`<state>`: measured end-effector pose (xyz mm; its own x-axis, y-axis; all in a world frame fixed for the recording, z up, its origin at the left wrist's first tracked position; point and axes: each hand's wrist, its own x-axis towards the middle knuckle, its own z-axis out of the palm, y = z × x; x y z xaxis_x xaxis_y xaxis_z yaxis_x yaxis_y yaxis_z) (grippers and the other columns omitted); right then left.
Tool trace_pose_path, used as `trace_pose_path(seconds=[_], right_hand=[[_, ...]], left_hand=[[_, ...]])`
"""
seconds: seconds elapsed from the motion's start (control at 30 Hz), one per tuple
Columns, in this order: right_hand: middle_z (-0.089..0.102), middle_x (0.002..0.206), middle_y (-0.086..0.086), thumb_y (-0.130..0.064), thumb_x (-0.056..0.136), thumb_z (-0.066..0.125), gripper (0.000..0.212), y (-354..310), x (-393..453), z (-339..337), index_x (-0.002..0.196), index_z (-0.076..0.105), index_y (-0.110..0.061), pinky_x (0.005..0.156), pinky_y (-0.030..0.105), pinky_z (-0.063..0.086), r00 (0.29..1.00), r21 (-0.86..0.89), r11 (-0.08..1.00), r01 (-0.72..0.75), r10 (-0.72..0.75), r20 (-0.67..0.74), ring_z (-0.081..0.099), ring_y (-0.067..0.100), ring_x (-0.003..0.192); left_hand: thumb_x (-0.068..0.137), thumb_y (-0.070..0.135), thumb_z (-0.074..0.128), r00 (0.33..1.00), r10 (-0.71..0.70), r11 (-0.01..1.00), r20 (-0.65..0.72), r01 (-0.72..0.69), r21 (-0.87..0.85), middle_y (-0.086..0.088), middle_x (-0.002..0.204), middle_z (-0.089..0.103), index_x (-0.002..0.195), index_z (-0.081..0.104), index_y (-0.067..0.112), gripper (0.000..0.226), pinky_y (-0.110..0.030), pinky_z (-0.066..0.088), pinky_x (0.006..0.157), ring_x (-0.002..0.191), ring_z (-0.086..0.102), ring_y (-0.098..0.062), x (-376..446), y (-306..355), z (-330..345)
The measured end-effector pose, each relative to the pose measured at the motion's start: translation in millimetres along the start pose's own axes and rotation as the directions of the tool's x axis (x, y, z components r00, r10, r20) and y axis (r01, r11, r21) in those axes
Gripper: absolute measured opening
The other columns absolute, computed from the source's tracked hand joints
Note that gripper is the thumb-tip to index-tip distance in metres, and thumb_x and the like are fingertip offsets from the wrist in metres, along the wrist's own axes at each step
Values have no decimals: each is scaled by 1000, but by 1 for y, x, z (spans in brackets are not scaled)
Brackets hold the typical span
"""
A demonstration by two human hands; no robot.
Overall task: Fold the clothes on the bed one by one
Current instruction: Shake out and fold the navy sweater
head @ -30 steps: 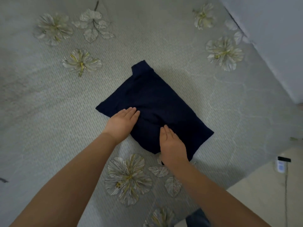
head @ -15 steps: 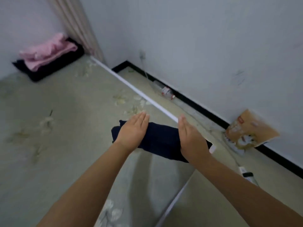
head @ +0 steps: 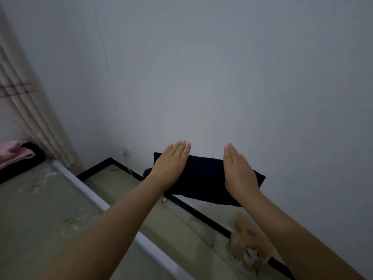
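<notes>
L hand bare, no rings | R hand bare | forearms unsleeved

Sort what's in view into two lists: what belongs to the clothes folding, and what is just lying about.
Part of the job:
- folded navy garment, carried between both hands
- left hand, fingers straight
- right hand, fingers straight
- pink and black clothes pile on the bed

Lying about:
- brown paper bag on the floor by the wall
- curtain
</notes>
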<state>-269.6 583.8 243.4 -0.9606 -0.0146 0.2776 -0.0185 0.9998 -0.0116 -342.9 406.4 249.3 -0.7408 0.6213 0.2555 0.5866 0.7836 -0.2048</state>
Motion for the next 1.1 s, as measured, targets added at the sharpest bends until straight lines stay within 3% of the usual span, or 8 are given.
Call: trace_pose_path(seconds=[0.1,0.37,0.67,0.87,1.1], right_hand=[[-10,153,20,8,91,35,72,23,49,-4,141,-15,2,117,34,-1,998,-36,999,11,-13,-55,0,26,144],[-9,155,15,5,93,33,69,72,170,-16,143,-13,-1,117,33,1,1000,-49,999,4,-4,-9,0,22,144],[-3,155,15,3,93,36,66,96,341,14,145,-3,-1,117,33,1,959,-37,960,277,-278,-44,2,23,144],[-3,155,17,4,91,39,68,67,439,38,145,-2,0,116,34,1,888,22,890,456,-453,-84,1,25,144],[-2,155,16,4,91,37,67,-36,519,75,145,-1,0,116,36,1,757,96,753,651,-637,-141,1,26,144]], left_hand=[[97,1,24,999,31,1000,-18,-31,-4,-12,155,-10,144,-14,4,60,-29,-11,112,143,-7,-21,52,-16,0],[95,-2,24,1000,-1,1000,22,1,-20,-13,155,-10,145,-10,3,61,-30,-9,114,143,-8,-22,187,-50,9],[95,2,26,964,-265,961,30,262,94,-13,155,-4,145,-6,2,59,-31,-4,115,144,-4,-23,287,-120,38],[95,-1,26,890,-456,872,7,445,206,-18,154,-9,144,-8,0,60,-33,-4,115,143,-7,-27,310,-184,49],[96,1,26,755,-655,726,35,615,308,-19,153,-10,144,-9,-1,59,-32,-5,115,143,-6,-27,274,-274,62]])
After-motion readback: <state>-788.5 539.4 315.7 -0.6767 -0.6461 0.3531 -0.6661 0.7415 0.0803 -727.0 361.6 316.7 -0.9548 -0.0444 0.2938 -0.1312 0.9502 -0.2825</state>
